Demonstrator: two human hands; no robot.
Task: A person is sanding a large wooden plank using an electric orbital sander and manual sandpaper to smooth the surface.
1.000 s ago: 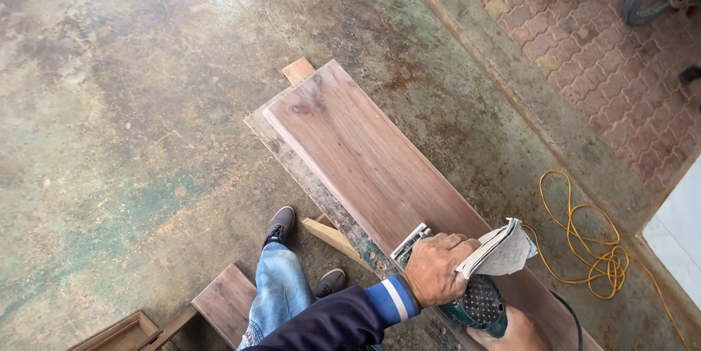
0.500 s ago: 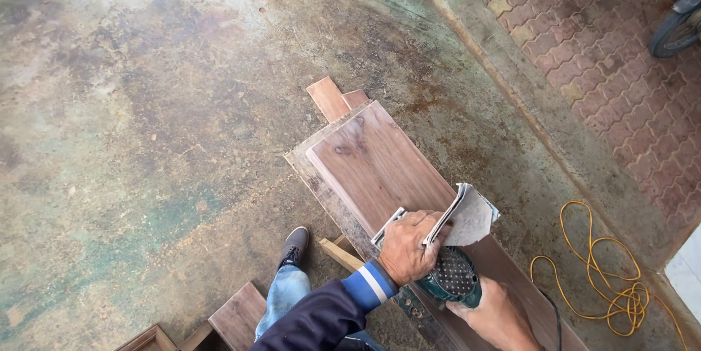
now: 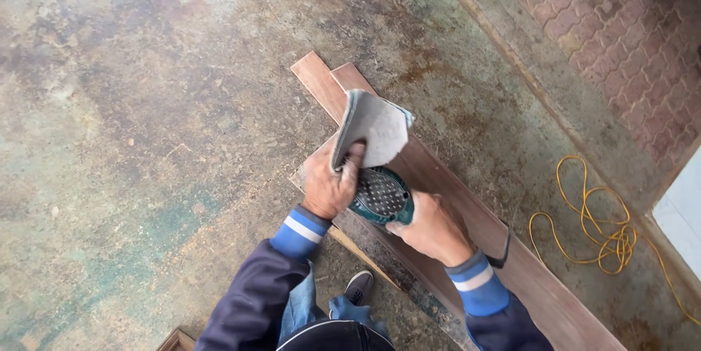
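Note:
A long brown wooden board (image 3: 467, 212) lies raised over a concrete floor, running from upper left to lower right. On its far end sits a green electric sander (image 3: 381, 195) with a perforated top. My right hand (image 3: 431, 230) grips the sander's rear. My left hand (image 3: 330, 184) presses on the sander's front and pinches a folded sheet of grey sandpaper (image 3: 372, 128) that stands up over the tool. A black cord (image 3: 504, 245) trails from the sander by my right wrist.
A coiled yellow cable (image 3: 595, 230) lies on the floor to the right. A raised concrete kerb (image 3: 526, 81) and red paving bricks (image 3: 621, 37) lie beyond. Shorter planks (image 3: 315, 77) stick out past the board's end. My shoe (image 3: 359, 287) is below the board.
Both hands have pushed the sander along the board to its far end. The sandpaper sheet has stayed in my left hand. The view has shifted forward over the board.

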